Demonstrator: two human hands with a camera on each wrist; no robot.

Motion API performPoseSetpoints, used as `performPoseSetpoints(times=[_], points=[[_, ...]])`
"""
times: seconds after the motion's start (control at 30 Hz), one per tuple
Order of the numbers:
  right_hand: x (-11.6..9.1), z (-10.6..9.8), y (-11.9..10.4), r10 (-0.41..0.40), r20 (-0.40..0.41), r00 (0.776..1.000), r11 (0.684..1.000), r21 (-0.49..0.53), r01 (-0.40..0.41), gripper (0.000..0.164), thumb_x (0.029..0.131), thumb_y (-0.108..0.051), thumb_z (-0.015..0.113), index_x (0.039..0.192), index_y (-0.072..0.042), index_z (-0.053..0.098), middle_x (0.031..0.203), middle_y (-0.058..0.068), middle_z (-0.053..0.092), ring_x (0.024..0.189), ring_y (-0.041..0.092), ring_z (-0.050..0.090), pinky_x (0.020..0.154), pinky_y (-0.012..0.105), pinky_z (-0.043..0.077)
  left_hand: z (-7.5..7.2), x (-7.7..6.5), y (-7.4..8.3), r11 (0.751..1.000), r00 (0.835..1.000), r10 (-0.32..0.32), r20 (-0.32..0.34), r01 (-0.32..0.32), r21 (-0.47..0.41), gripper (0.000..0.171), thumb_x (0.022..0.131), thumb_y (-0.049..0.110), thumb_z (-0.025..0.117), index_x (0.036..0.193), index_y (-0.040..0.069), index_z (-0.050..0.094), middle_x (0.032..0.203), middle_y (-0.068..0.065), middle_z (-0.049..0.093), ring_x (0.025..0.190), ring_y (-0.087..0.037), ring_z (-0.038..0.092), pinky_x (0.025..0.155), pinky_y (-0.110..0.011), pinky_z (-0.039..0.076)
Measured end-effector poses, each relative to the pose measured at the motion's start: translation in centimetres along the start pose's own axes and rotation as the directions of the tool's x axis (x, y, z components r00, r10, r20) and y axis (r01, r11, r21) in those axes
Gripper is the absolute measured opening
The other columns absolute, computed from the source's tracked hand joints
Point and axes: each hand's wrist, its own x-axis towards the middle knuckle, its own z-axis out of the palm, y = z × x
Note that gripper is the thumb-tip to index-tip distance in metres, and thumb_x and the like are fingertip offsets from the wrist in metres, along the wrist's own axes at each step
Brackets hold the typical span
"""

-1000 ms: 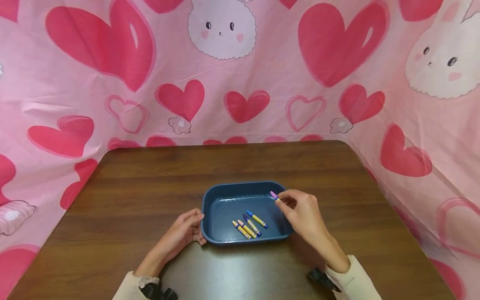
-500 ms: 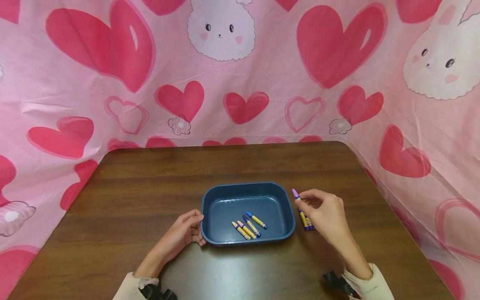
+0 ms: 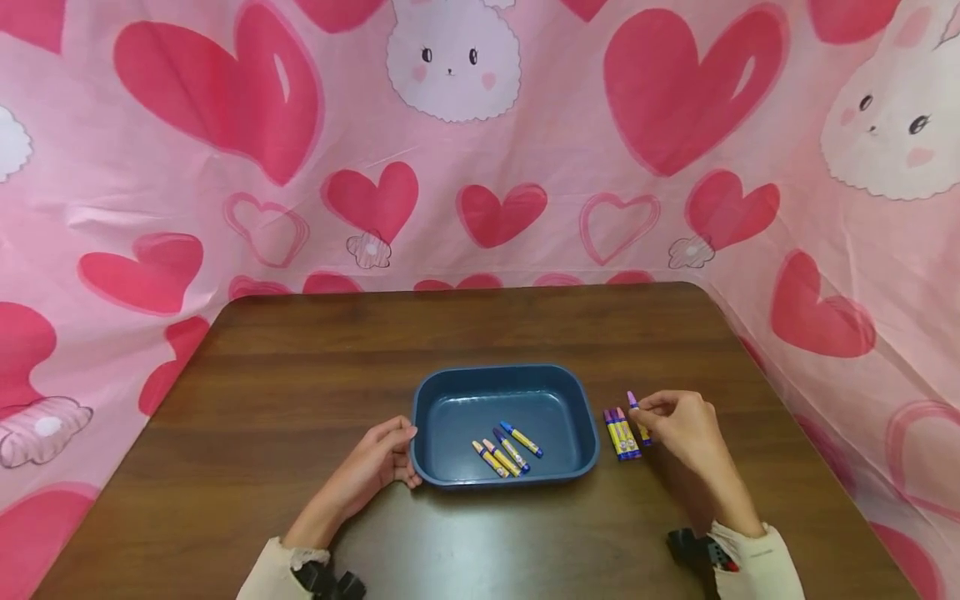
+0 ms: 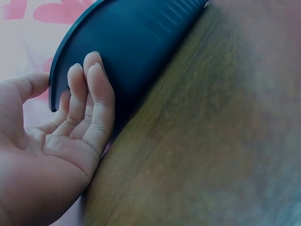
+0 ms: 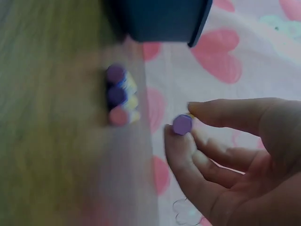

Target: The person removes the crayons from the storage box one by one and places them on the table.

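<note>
My left hand (image 3: 375, 462) holds the left end of a dark blue tray (image 3: 502, 379), thumb at the rim and bent fingers against the outer wall in the left wrist view. Inside the tray several crayons (image 3: 512, 451) with yellow wrappers lie near its front. Right of the tray, my right hand (image 3: 686, 427) pinches a light purple crayon (image 3: 632, 399) between thumb and fingers, its tip pointing away. Beside it a row of three crayons (image 5: 116, 95) lies on the table, with purple and pinkish ends in the right wrist view. The held crayon's lower part is partly hidden by fingers.
Everything stands on a brown wooden table (image 3: 322, 358). A pink cloth (image 3: 555, 150) with hearts and rabbit faces hangs behind and at both sides of it. Black wrist cameras sit at both cream sleeves (image 3: 757, 562).
My right hand has moved from above the tray's right end to the table on its right, carrying the light purple crayon beside the crayon row. My left hand has stayed on the tray.
</note>
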Motion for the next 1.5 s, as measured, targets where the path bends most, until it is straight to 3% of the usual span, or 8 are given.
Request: performPoseSetpoints(times=[0.1,0.5,0.97,1.5], points=[[0.1,0.0,0.7,0.035,0.052,0.998,0.999,-0.002,-0.035,0.022,0.087,-0.019,0.077,0.091,0.003,0.073,0.075,0.008,0.072,0.057,0.016,0.065,0.055,0.028,0.050,0.0,0.2,0.2,1.000,1.000,0.013,0.008,-0.013,0.013,0.025,0.107,0.026,0.045,0.097,0.003,0.048,0.073,-0.008,0.061,0.066,-0.021,0.064,0.066,-0.034,0.058],[0.5,1.3,1.7,0.072,0.136,0.988,0.996,0.047,-0.079,0.019,0.085,-0.013,0.076,0.091,0.004,0.072,0.076,0.009,0.073,0.061,0.016,0.069,0.056,0.027,0.056,-0.1,-0.1,0.2,1.000,1.000,-0.009,-0.011,0.009,0.012,0.024,0.106,0.027,0.047,0.097,0.005,0.049,0.074,-0.008,0.062,0.066,-0.021,0.064,0.066,-0.034,0.058],[0.3,1.2,1.9,0.064,0.142,0.988,0.998,-0.011,-0.064,0.012,0.082,-0.008,0.075,0.091,-0.001,0.073,0.076,0.005,0.072,0.065,0.012,0.065,0.056,0.028,0.050,0.0,0.0,0.0,1.000,1.000,-0.022,-0.009,0.022,-0.005,0.027,0.106,0.029,0.048,0.096,0.004,0.047,0.074,-0.008,0.060,0.066,-0.021,0.063,0.066,-0.034,0.057],[0.0,0.8,1.4,0.078,0.147,0.986,0.997,-0.013,-0.077,0.014,0.084,-0.011,0.075,0.091,0.001,0.073,0.078,0.008,0.074,0.062,0.016,0.069,0.054,0.029,0.051,-0.1,-0.1,0.0,1.000,1.000,-0.007,0.005,0.007,0.000,0.024,0.106,0.027,0.047,0.095,0.006,0.049,0.073,-0.007,0.061,0.067,-0.021,0.063,0.066,-0.034,0.057]])
